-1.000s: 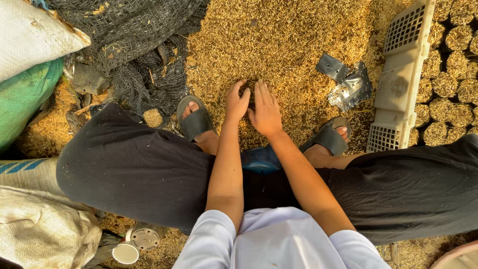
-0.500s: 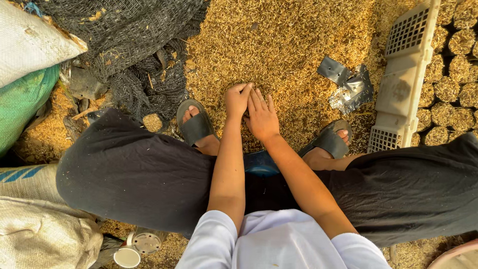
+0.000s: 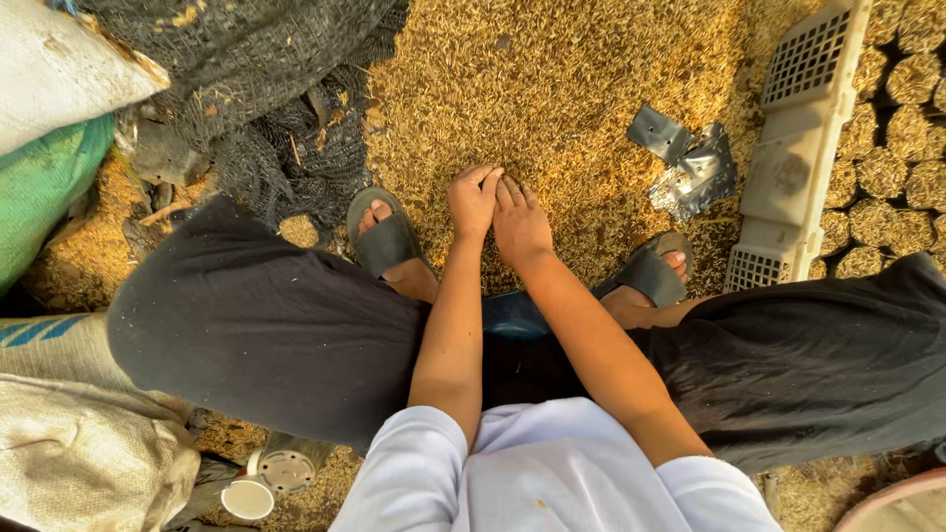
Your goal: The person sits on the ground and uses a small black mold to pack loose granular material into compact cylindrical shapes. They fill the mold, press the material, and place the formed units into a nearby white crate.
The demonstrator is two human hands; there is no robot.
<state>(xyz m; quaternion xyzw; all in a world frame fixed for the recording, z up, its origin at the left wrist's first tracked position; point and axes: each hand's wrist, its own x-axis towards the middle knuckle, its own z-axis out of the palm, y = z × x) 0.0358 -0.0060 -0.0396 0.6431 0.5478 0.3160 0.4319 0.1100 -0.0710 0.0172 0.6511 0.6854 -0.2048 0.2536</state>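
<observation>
The ground is a loose carpet of golden husks [image 3: 552, 108], dry, fine and grainy, heaped thickest in the middle. Both hands press down into it side by side between the feet: the left hand [image 3: 473, 200] and the right hand [image 3: 519, 225] lie flat with fingers together, palms on the husks, thumbs nearly touching, clasping nothing that shows.

2 dark rubbery slide sandals frame them, 1 on the left foot [image 3: 386, 236], 1 on the right foot [image 3: 652, 271], toes poking out. Wide black cloth trousers [image 3: 256, 325] spread to either side, matte and speckled with chaff. Just behind the wrists sits a low blue rounded seat [image 3: 512, 315], mostly hidden. The sleeves are white and smooth.

Up left, a black woven mesh net [image 3: 266, 89] lies crumpled in folds. Beside it are 1 white sack [image 3: 54, 79] and 1 green sack [image 3: 39, 187], both bulging, and 1 pale coarse sack [image 3: 84, 453] lower down. Right of the hands lies 1 piece of crinkled silvery foil wrapper [image 3: 690, 163]. A cream plastic crate [image 3: 803, 148] with gridded vents stands on edge, and behind it are rows of round, fibrous straw-coloured plugs [image 3: 902, 128], too many to count. Near the pale sack sits 1 small white cap [image 3: 246, 498].
</observation>
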